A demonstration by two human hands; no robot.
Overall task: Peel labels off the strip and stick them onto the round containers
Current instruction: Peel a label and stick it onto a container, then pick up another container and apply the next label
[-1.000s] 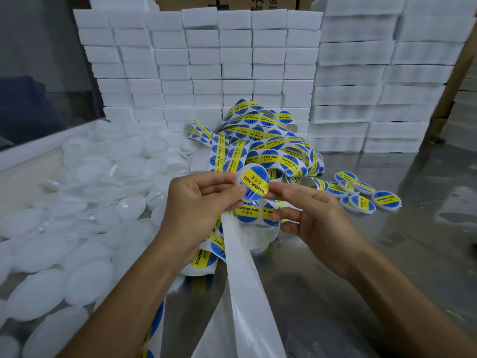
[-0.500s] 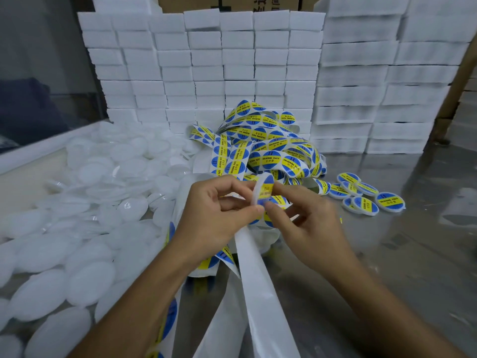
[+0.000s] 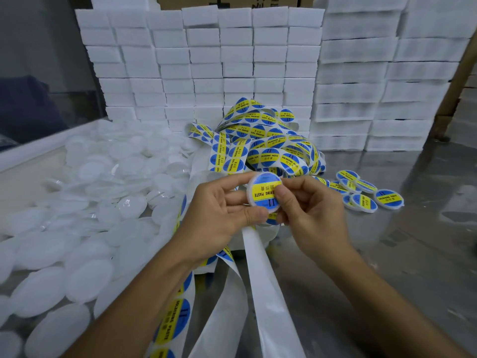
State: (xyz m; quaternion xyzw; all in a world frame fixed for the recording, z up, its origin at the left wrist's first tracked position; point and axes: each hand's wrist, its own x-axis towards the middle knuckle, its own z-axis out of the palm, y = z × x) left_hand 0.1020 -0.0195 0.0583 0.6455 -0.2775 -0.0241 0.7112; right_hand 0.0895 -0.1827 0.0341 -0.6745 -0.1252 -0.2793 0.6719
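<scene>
A round white container (image 3: 263,191) with a blue and yellow label on its face is held up between both hands above the table. My left hand (image 3: 219,213) grips its left rim with thumb and fingers. My right hand (image 3: 309,210) holds the right side, its thumb pressed on the label. A tangled label strip (image 3: 260,148) is heaped just behind the hands. Its bare white backing (image 3: 268,285) trails from under my left hand toward me. Several labelled containers (image 3: 366,192) lie to the right.
A large pile of unlabelled white round containers (image 3: 85,202) covers the left of the metal table (image 3: 400,267). Stacks of white boxes (image 3: 232,60) form a wall behind. A white table rim (image 3: 38,148) runs along the far left.
The container was edge-on half a second ago; now its labelled face is turned toward me. My right thumb has moved onto the label.
</scene>
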